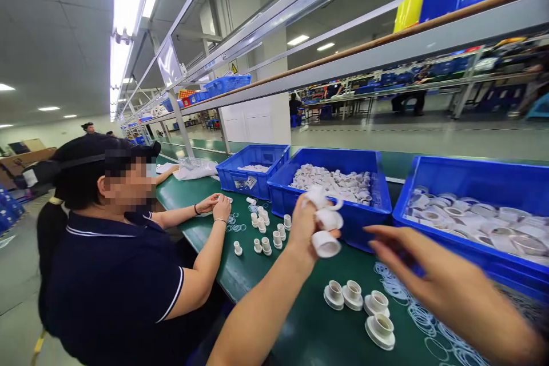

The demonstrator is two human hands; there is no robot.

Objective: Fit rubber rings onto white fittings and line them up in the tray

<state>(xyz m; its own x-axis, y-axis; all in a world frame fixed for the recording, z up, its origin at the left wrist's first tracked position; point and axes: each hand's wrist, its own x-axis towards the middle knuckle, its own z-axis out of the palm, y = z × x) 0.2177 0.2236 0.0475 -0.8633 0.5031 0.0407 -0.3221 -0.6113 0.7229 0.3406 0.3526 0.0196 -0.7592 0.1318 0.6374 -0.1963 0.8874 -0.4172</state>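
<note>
My left hand is raised above the green bench and holds a few white plastic fittings bunched together. My right hand reaches forward with fingers spread and nothing in it, just right of those fittings and in front of a blue bin. Below the hands, several white flanged fittings stand upright on the bench, beside a scatter of thin clear rings.
Three blue bins of white parts line the bench: left, middle, right. A co-worker in a dark polo sits at my left with hands on the bench near more small fittings. A shelf rail runs overhead.
</note>
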